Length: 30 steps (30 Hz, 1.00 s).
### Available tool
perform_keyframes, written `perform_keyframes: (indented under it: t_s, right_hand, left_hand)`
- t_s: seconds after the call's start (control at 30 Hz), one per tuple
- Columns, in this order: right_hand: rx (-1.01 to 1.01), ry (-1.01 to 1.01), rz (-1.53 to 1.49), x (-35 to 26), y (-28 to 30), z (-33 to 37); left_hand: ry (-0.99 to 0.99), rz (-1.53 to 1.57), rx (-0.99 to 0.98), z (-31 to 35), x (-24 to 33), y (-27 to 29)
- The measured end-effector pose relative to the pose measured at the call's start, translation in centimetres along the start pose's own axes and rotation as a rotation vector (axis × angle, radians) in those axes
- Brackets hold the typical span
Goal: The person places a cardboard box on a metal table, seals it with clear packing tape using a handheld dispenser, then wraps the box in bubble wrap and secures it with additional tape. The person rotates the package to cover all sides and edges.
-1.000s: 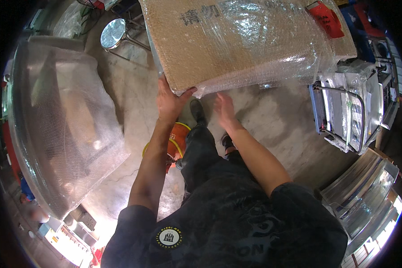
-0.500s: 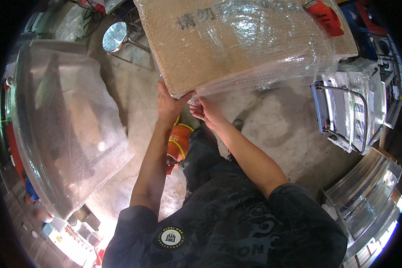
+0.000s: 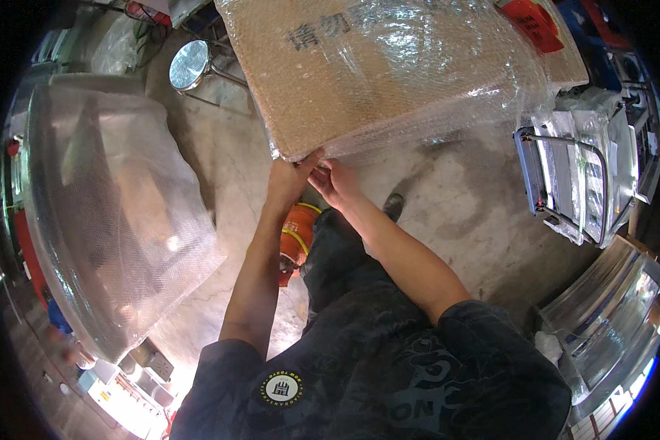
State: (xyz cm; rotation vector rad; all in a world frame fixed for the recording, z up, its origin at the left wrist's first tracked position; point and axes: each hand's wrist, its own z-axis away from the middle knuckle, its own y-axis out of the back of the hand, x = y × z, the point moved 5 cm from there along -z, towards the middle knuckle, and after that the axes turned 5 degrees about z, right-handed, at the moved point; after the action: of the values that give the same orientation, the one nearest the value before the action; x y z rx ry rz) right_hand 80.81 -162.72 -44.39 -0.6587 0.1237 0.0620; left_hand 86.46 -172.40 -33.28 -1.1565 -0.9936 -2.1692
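A large flat cardboard box (image 3: 330, 95) wrapped in clear bubble wrap (image 3: 447, 121) fills the top of the head view. At its near left corner, my left hand (image 3: 287, 180) is closed on the bubble wrap, with its thumb toward the right along the edge. My right hand (image 3: 337, 185) is right beside it, fingers curled and closed at the same loose wrap below the corner. The fold between the fingertips is small and partly hidden by the hands.
A big roll of bubble wrap (image 3: 117, 205) stands to the left. Behind it is a round-topped metal stool (image 3: 189, 64). An orange cylinder (image 3: 296, 235) with a yellow hose sits by my leg. At right are a loaded trolley (image 3: 572, 176) and wrapped panels (image 3: 609, 315).
My left hand has slid down off the box's left side to just below the corner, closer to my right hand. The right hand has shifted slightly.
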Motion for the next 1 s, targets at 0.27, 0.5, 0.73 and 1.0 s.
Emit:
perform_keyframes:
  t_s: [0.27, 0.5, 0.73, 1.0]
  right_hand:
    - [0.112, -0.169, 0.051, -2.7, 6.6, -3.6]
    - [0.170, 0.023, 0.285, -2.6, 1.9, 0.3]
    - [0.063, 0.441, 0.859, -4.0, -3.4, 2.6]
    - [-0.057, 0.154, 0.827, -6.0, -4.4, 4.1]
  left_hand:
    - [-0.056, -0.480, 0.193, 0.4, -1.2, 0.4]
    - [-0.286, -0.770, 0.350, -1.0, -3.2, -0.1]
    - [-0.252, -0.680, 0.311, -1.2, -4.5, -0.2]
    - [-0.588, -0.493, 0.735, 1.9, -0.7, 0.9]
